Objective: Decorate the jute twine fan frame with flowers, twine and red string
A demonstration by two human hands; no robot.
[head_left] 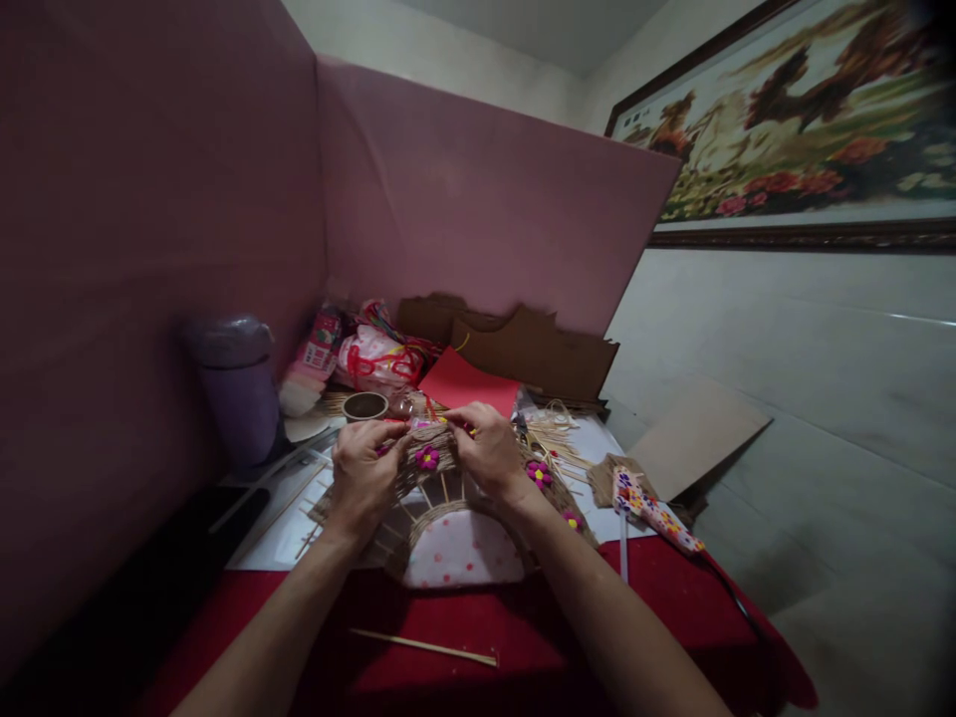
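As I observe the work through the head camera, I record both hands closed on one article, a fan-shaped piece [435,438] lying at the near edge of the white sheet [261,543], directly in front of the person. The left hand [365,473] grips the left part of its twine-wrapped outer band between thumb and fingers; the right hand [489,448] pinches the same band at its top, just beside the other fingertips. I cannot tell whether anything fine sits between the fingertips. Below the band, thin ribs run to a half-round dotted fabric panel [463,553], whose straight side faces the wearer. I count three magenta flowers plainly in view: one [427,457] between the hands, two [539,474] along the right side of the band. On the red cloth [657,637] nearer the wearer I note a loose thin stick [422,647]. To the right lies a floral-patterned glue gun [661,518], a dark cord trailing from its handle. Behind the hands I find a round dark-mouthed container [365,406], a red sheet [467,383] and torn-edged brown cardboard [538,349] against the pink panel [478,189]. A lavender tumbler [235,393] stands upright at left.
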